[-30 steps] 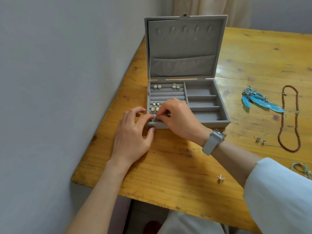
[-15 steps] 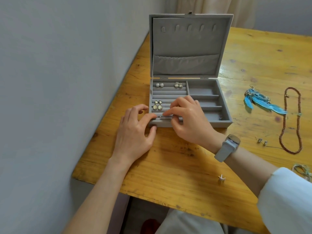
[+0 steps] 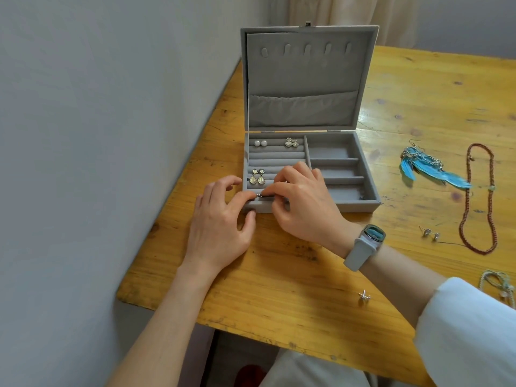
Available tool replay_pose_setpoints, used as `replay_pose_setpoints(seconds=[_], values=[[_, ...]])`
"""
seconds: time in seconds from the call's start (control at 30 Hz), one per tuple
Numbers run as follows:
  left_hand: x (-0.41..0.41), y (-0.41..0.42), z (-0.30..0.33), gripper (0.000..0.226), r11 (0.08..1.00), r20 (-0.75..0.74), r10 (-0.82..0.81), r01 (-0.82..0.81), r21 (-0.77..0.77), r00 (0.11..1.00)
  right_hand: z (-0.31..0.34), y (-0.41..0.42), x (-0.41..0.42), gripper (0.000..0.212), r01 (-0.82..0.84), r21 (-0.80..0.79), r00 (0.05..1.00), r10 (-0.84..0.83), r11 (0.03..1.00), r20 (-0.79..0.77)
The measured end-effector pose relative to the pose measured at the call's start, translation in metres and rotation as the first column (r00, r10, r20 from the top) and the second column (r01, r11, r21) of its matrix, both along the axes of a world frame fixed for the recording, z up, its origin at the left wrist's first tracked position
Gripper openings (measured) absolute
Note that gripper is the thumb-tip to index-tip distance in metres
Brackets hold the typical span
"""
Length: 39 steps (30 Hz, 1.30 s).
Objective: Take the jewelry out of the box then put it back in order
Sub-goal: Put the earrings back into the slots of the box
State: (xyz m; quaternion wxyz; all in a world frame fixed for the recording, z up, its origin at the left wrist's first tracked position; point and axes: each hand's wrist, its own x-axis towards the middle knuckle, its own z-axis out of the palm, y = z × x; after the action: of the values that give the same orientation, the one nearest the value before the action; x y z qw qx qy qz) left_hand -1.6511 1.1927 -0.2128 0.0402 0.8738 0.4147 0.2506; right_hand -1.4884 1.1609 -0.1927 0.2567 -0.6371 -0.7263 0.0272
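Observation:
A grey velvet jewelry box (image 3: 368, 203) stands open on the wooden table, lid upright. Its ring rolls hold pearl studs (image 3: 260, 143), a small gold pair (image 3: 291, 142) and teardrop drop earrings (image 3: 257, 176). At the box's front left corner my left hand (image 3: 220, 222) holds the box's edge between thumb and fingers. My right hand (image 3: 301, 203) pinches a small silver earring (image 3: 259, 195) at the front roll, right beside my left fingertips. The right compartments look bare.
On the table (image 3: 279, 289) right of the box lie blue feather earrings (image 3: 430, 170), a brown bead necklace (image 3: 479, 199), a silver stud pair (image 3: 430, 233), a star-shaped stud (image 3: 364, 296) and a pale cord bracelet (image 3: 499, 286). A grey wall runs along the left.
My right hand slid slightly rightward along the front roll while keeping its pinch on the small earring. My left hand stayed at the box's corner.

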Motion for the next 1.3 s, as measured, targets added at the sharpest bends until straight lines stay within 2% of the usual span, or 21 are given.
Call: replay_pose_setpoints(seconds=[0.1, 0.43, 0.63, 0.7, 0.8, 0.9, 1.03, 1.23, 1.3], values=[[0.001, 0.000, 0.000, 0.032, 1.000, -0.010, 0.009, -0.009, 0.000, 1.000, 0.000, 0.001, 0.000, 0.040, -0.010, -0.003, 0.998, 0.011, 1.000, 0.065], [0.001, -0.002, 0.001, 0.033, 1.000, -0.016, 0.012, -0.012, 0.002, 1.000, -0.003, -0.005, 0.007, 0.039, -0.047, -0.007, 0.996, 0.048, 0.999, 0.070], [0.000, -0.003, 0.004, 0.035, 1.000, 0.085, 0.000, 0.000, 0.005, 0.996, 0.015, -0.023, 0.022, 0.031, -0.039, -0.043, 0.981, 0.030, 0.998, -0.194], [0.002, -0.008, 0.007, 0.036, 1.000, 0.116, 0.012, -0.014, 0.022, 0.993, 0.022, -0.037, 0.033, 0.026, -0.049, -0.057, 0.973, 0.035, 0.997, -0.228], [0.014, -0.031, 0.014, 0.033, 1.000, 0.204, -0.023, 0.024, -0.002, 0.979, 0.027, -0.066, 0.051, 0.017, -0.040, -0.107, 0.978, 0.017, 0.993, -0.206], [0.031, -0.064, 0.017, 0.030, 0.978, 0.301, -0.110, 0.158, -0.139, 0.947, 0.026, -0.103, 0.063, 0.013, -0.044, -0.217, 0.985, 0.006, 0.975, -0.172], [0.046, -0.097, 0.005, 0.027, 0.923, 0.291, -0.184, 0.267, -0.278, 0.939, 0.016, -0.142, 0.072, 0.011, -0.034, -0.325, 0.995, 0.001, 0.945, -0.101], [0.057, -0.113, -0.003, 0.025, 0.914, 0.214, -0.219, 0.277, -0.297, 0.952, 0.000, -0.162, 0.063, 0.019, 0.044, -0.258, 0.997, -0.024, 0.965, 0.080], [0.059, -0.116, -0.003, 0.025, 0.916, 0.193, -0.232, 0.281, -0.287, 0.953, -0.005, -0.161, 0.060, 0.015, 0.060, -0.224, 0.996, -0.042, 0.973, 0.084]])
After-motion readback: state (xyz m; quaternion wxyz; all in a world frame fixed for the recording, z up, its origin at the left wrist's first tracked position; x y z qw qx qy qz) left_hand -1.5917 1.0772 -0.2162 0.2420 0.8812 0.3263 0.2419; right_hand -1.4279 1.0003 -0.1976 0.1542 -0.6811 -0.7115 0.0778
